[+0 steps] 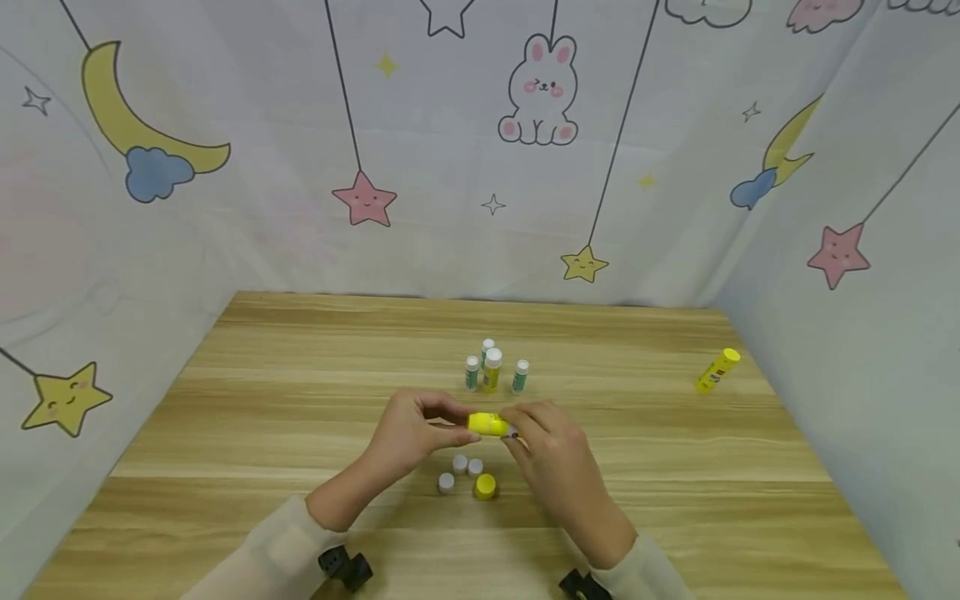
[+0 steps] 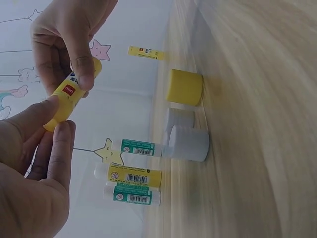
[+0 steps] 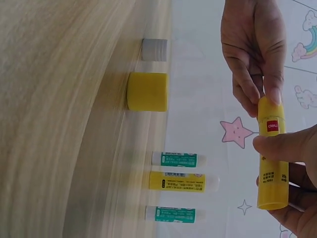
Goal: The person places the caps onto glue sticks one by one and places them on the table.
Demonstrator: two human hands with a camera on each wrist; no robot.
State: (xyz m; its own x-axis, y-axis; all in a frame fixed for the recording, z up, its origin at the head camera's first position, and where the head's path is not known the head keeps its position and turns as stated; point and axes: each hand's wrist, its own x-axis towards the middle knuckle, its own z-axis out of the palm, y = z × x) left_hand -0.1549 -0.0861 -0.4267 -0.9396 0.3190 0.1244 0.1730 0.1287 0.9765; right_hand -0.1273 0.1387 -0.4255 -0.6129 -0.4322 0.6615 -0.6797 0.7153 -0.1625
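Observation:
A yellow glue stick (image 1: 487,424) lies sideways in the air between both hands, over the middle of the table. My left hand (image 1: 408,435) pinches its left end between thumb and fingers. The right hand (image 1: 558,457) grips the other end, its thumb pressed along the barrel. A red label shows on the glue stick (image 3: 273,168) in the right wrist view. Below the hands sit a yellow cap (image 1: 485,487) and several pale caps, one white cap (image 1: 446,482) being nearest my left forearm.
Beyond the hands, a yellow glue stick with a white top (image 1: 491,372) stands upright among three slimmer green ones, including a green glue stick (image 1: 521,377) on the right. Another yellow glue stick (image 1: 717,371) stands far right on the wooden table (image 1: 262,375). Printed cloth walls border the table.

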